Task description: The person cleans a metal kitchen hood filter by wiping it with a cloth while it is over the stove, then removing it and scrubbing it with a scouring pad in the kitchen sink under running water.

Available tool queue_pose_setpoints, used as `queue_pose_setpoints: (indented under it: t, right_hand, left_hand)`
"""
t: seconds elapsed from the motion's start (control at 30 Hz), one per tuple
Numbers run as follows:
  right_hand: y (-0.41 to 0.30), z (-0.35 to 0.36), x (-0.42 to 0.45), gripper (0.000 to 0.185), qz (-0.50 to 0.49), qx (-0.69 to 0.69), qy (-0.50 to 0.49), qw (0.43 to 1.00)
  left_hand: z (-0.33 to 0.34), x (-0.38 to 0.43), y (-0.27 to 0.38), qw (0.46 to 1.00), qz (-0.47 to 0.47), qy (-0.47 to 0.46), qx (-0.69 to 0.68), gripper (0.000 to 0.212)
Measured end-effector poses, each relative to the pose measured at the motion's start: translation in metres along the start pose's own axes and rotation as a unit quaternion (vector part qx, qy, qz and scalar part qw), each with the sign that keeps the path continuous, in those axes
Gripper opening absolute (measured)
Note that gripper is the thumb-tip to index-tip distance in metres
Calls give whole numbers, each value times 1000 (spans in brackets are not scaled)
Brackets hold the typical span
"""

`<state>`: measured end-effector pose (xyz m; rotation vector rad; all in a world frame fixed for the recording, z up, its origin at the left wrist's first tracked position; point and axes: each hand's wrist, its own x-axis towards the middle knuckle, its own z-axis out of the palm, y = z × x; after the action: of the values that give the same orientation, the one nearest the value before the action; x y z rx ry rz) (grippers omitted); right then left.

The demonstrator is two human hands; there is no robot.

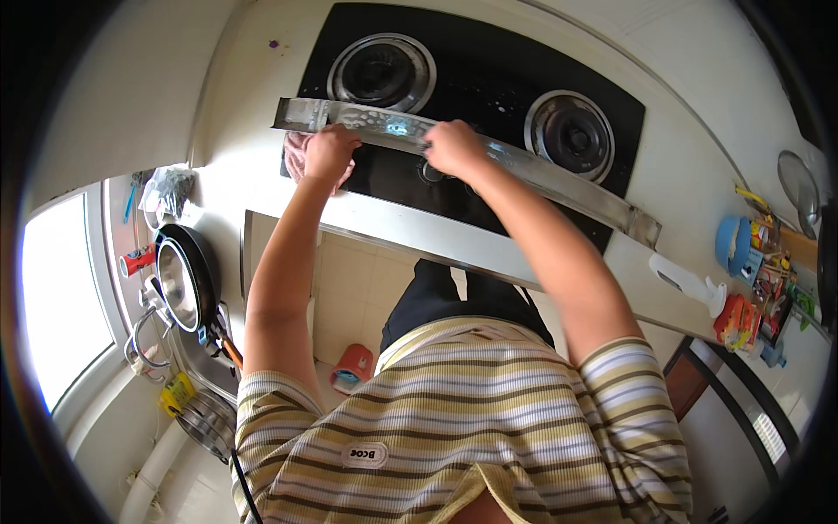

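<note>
A long, narrow metal trough point(569, 183) lies slantwise over a black glass gas hob point(481, 62). Wet spots, perhaps suds, dot its left half. My left hand point(330, 152) grips the trough's near edge close to its left end. A crumpled pink cloth point(298, 154) lies under and beside that hand, on the hob's front left corner. My right hand point(454, 149) is curled over the middle of the trough. A small dark object point(425, 148) shows at its fingertips, mostly hidden by the fingers. Just in front of it, a control knob point(431, 171) is partly visible.
Two burners, left point(382, 73) and right point(569, 135), sit behind the trough. Pans point(186, 281) stand by the sink at left. A white-handled utensil point(684, 281), a blue container point(732, 244) and small kitchen items are at right. A red bucket point(352, 367) is on the floor.
</note>
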<state>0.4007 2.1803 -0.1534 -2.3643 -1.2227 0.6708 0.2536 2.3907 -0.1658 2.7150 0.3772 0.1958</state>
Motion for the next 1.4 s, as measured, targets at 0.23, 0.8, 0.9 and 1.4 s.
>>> queue_pose_setpoints:
  t: [0.23, 0.8, 0.9, 1.4]
  right_hand:
    - [65, -20, -59, 21, -30, -51, 59, 996]
    - [-132, 53, 112, 14, -95, -131, -25, 987]
    - [-109, 36, 92, 14, -61, -155, -54, 985]
    - [-85, 39, 74, 12, -76, -116, 69, 988]
  left_hand:
    - [1, -20, -20, 993, 17, 109, -33, 7]
    - [-17, 14, -129, 677, -547, 195, -453, 15]
    - [-14, 7, -130, 597, -562, 251, -514, 12]
    - [0, 5, -156, 605, -529, 233, -547, 11]
